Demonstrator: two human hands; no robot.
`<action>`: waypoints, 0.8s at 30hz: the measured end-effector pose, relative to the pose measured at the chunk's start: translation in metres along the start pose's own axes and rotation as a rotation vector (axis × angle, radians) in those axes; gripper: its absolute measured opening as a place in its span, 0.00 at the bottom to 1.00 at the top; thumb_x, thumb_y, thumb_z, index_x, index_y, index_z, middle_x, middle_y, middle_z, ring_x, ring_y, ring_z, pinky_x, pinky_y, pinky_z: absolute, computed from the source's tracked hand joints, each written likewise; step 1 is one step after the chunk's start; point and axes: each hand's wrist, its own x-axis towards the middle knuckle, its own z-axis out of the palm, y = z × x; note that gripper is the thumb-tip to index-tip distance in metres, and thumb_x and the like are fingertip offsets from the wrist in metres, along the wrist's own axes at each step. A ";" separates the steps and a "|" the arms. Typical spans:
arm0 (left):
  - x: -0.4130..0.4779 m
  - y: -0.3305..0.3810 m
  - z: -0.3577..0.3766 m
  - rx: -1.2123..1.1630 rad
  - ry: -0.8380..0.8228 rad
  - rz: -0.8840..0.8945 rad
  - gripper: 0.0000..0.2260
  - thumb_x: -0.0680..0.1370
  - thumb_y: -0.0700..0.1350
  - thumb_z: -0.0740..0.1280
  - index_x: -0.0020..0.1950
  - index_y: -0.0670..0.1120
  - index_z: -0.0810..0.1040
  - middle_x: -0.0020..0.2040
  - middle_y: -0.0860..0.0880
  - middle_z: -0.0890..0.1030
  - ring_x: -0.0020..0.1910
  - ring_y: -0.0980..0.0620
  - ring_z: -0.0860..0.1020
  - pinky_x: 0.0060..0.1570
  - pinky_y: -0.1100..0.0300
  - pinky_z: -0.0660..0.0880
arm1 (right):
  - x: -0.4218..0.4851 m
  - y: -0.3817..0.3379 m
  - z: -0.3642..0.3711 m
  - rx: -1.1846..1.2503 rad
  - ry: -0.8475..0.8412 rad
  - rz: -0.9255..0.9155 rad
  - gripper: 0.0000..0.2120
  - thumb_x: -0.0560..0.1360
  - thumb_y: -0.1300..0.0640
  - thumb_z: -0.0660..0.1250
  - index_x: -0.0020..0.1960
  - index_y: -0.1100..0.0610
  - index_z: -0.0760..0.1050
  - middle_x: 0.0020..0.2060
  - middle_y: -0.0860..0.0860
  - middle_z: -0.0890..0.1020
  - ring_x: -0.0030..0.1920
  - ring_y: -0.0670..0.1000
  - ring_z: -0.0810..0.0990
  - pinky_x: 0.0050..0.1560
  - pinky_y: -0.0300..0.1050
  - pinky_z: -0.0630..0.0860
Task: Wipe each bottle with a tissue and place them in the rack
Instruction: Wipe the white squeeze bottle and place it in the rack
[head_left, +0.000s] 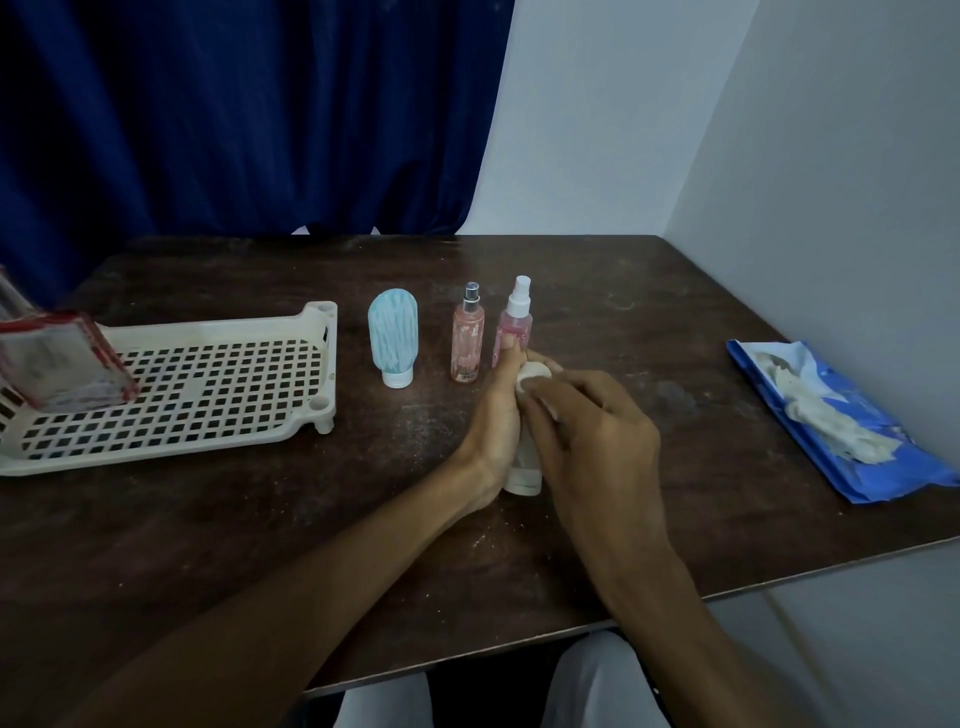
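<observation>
My left hand (496, 421) grips a small white bottle (523, 475) upright on the dark wooden table (208, 545). My right hand (597, 441) presses a white tissue (534, 375) onto the bottle's top. Most of the bottle is hidden between my hands. Just behind them stand three bottles in a row: a light blue tube bottle (392, 335) standing on its white cap, a slim pink spray bottle (467, 338) with a silver nozzle, and a pink spray bottle (515, 317) with a white nozzle. The cream perforated rack (208, 384) lies at the left.
A clear box with red edges (57, 358) rests on the rack's left part. A blue tissue pack (836, 421) lies open at the table's right, near the white wall. A blue curtain hangs behind the table. My knees show below the front edge.
</observation>
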 end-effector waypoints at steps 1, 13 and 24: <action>0.001 0.000 0.001 0.003 0.003 0.003 0.26 0.84 0.58 0.48 0.42 0.42 0.76 0.37 0.47 0.79 0.37 0.53 0.78 0.41 0.61 0.77 | -0.003 0.001 0.000 0.001 -0.004 -0.008 0.07 0.75 0.60 0.71 0.51 0.61 0.84 0.46 0.53 0.83 0.43 0.43 0.78 0.45 0.23 0.69; 0.002 0.003 -0.001 -0.083 -0.006 -0.083 0.27 0.84 0.61 0.48 0.40 0.45 0.76 0.30 0.48 0.80 0.29 0.52 0.79 0.31 0.59 0.76 | 0.009 0.017 -0.020 0.031 0.062 0.026 0.08 0.72 0.66 0.74 0.49 0.58 0.85 0.43 0.51 0.85 0.41 0.38 0.76 0.47 0.18 0.65; 0.006 -0.006 -0.001 0.059 0.114 0.089 0.23 0.85 0.53 0.54 0.37 0.45 0.78 0.36 0.47 0.81 0.39 0.50 0.79 0.46 0.52 0.75 | 0.005 0.012 -0.004 0.003 0.029 -0.033 0.05 0.71 0.67 0.75 0.47 0.61 0.84 0.43 0.53 0.85 0.42 0.49 0.82 0.45 0.32 0.73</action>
